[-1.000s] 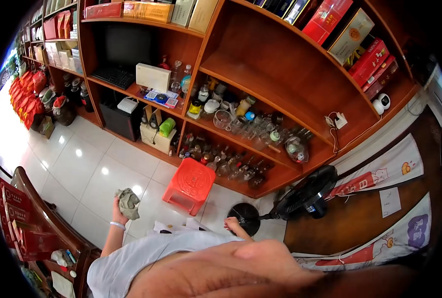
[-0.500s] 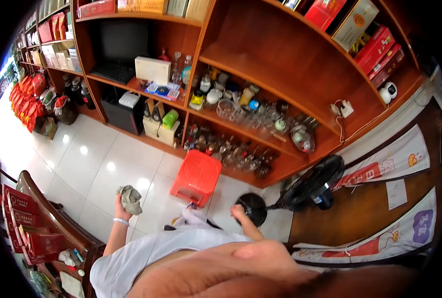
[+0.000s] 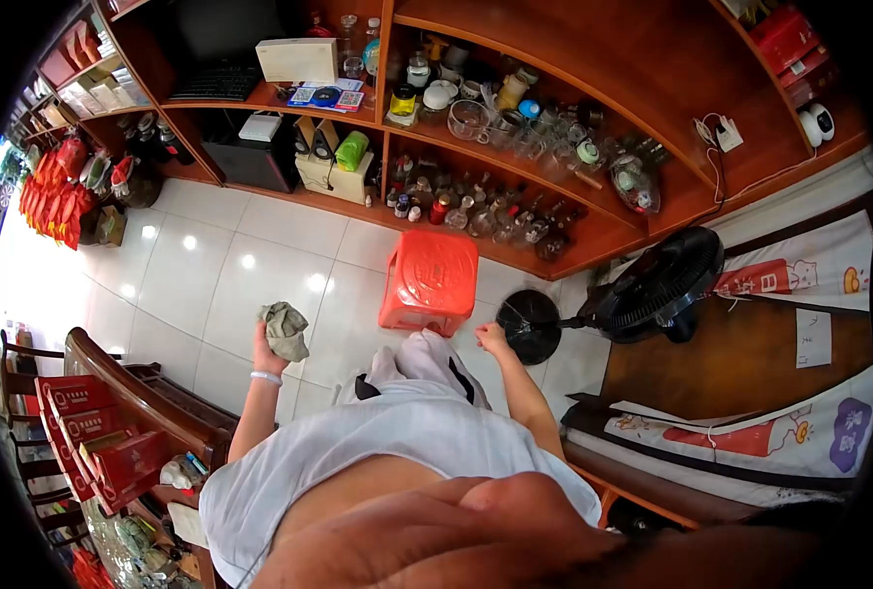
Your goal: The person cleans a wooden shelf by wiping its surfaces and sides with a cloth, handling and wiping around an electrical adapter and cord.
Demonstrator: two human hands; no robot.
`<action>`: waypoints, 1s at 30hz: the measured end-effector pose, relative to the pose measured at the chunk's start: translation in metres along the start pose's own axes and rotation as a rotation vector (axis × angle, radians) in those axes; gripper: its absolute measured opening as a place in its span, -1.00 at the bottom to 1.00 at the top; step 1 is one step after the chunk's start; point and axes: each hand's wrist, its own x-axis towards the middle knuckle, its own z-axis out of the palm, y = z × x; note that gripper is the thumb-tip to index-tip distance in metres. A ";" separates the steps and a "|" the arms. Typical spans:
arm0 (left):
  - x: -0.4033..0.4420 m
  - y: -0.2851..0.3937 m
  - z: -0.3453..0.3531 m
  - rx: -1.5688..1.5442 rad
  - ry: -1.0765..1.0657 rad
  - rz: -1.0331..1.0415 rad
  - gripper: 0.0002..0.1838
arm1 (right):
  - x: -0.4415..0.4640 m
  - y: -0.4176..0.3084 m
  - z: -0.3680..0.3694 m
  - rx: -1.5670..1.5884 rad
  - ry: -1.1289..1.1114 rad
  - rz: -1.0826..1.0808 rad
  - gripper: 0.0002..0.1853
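A crumpled grey-green cloth (image 3: pixel 285 333) is in my left hand (image 3: pixel 264 350), which is closed around its lower left side above the tiled floor. My right hand (image 3: pixel 491 337) is held out over the floor with its fingers loosely curled in, and nothing shows in them. Nearest to it are the round black base (image 3: pixel 529 327) of a standing fan and a red plastic stool (image 3: pixel 430 280). The stool stands in front of my legs, close to the shelves.
Wooden shelves (image 3: pixel 515 191) ahead carry many glass jars and bottles. To the right, a black fan (image 3: pixel 662 285) leans across my view beside printed door curtains (image 3: pixel 799 260). On the left stands a dark wooden chair (image 3: pixel 147 393) near red boxes (image 3: pixel 127 461).
My view has shifted, so the stool, shelves and fan base appear higher and further right. My left hand still grips the cloth; both hands stay apart at my sides.
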 end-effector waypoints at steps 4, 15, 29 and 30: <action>0.008 -0.005 0.002 -0.030 0.055 -0.031 -0.52 | -0.003 0.011 -0.009 -0.044 -0.016 0.018 -0.79; 0.035 -0.034 0.015 -0.004 0.040 -0.120 -0.54 | 0.055 -0.010 -0.080 0.058 0.069 0.008 -0.84; 0.005 -0.059 0.056 0.010 0.117 -0.068 -0.57 | 0.089 -0.272 -0.435 -0.601 1.077 -0.419 -0.23; 0.002 -0.061 0.059 -0.013 0.134 -0.060 -0.56 | 0.095 -0.278 -0.451 -0.733 1.027 -0.356 -0.22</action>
